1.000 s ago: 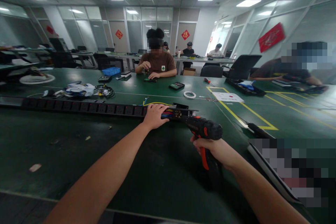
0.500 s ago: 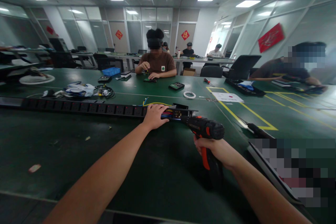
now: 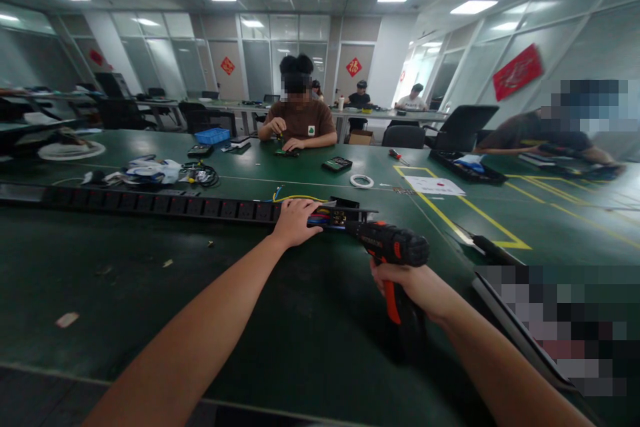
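Note:
A long black power strip (image 3: pixel 200 207) with a row of sockets lies across the green table. My left hand (image 3: pixel 296 223) grips it near its right end, fingers over the top and thumb along the front. Just right of that hand, coloured wires (image 3: pixel 320 215) show inside the strip's open end. My right hand (image 3: pixel 400 278) is wrapped round the handle of a black and orange cordless drill (image 3: pixel 393 242). The drill points left, its bit end at the strip's right end; whether the tip touches a screw I cannot tell. Behind my left hand a yellow wire (image 3: pixel 300 198) runs loose.
Behind the strip lie a cable bundle (image 3: pixel 200 174), plastic bags (image 3: pixel 153 171), a white tape roll (image 3: pixel 361 181) and a screwdriver (image 3: pixel 397 157). A soldering-iron-like tool (image 3: pixel 493 250) rests at right. A co-worker (image 3: pixel 300 117) sits opposite; another person leans over the table at right.

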A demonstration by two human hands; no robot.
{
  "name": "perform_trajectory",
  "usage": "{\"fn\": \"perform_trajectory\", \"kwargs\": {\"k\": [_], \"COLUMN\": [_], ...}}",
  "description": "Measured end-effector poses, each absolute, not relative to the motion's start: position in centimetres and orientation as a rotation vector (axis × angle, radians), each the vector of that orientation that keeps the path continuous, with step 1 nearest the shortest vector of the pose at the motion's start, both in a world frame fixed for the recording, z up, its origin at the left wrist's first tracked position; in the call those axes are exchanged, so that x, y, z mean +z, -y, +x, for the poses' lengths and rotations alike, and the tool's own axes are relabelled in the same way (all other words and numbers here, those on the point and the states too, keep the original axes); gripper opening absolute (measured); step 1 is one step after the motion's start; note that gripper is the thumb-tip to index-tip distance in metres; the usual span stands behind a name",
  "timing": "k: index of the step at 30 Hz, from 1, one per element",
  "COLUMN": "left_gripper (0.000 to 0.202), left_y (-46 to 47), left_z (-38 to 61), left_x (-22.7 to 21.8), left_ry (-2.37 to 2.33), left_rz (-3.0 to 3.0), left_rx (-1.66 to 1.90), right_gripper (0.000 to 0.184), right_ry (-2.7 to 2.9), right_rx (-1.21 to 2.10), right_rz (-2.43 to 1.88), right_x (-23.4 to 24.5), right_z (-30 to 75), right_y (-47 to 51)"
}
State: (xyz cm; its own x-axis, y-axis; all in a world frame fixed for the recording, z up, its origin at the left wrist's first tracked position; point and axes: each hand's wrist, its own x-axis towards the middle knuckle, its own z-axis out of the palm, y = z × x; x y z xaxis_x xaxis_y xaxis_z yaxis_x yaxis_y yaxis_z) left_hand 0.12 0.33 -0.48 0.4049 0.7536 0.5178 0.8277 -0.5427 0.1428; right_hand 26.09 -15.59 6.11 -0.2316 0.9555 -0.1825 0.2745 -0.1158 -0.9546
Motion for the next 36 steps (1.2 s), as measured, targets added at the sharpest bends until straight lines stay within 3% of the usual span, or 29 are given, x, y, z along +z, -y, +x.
{"fn": "perform_trajectory", "kwargs": {"k": [36], "left_gripper": [0.064], "left_y": [-0.27], "left_z": [0.15], "left_x": [-0.41], "left_ry": [1.426], "left_rz": [-2.504], "left_rx": [-0.805], "right_gripper": [0.007], "right_ry": [1.53], "right_rx": [1.392], "right_rz": [-1.386], "right_x": [6.32], "right_z": [25.98], "right_y": [15.66]}}
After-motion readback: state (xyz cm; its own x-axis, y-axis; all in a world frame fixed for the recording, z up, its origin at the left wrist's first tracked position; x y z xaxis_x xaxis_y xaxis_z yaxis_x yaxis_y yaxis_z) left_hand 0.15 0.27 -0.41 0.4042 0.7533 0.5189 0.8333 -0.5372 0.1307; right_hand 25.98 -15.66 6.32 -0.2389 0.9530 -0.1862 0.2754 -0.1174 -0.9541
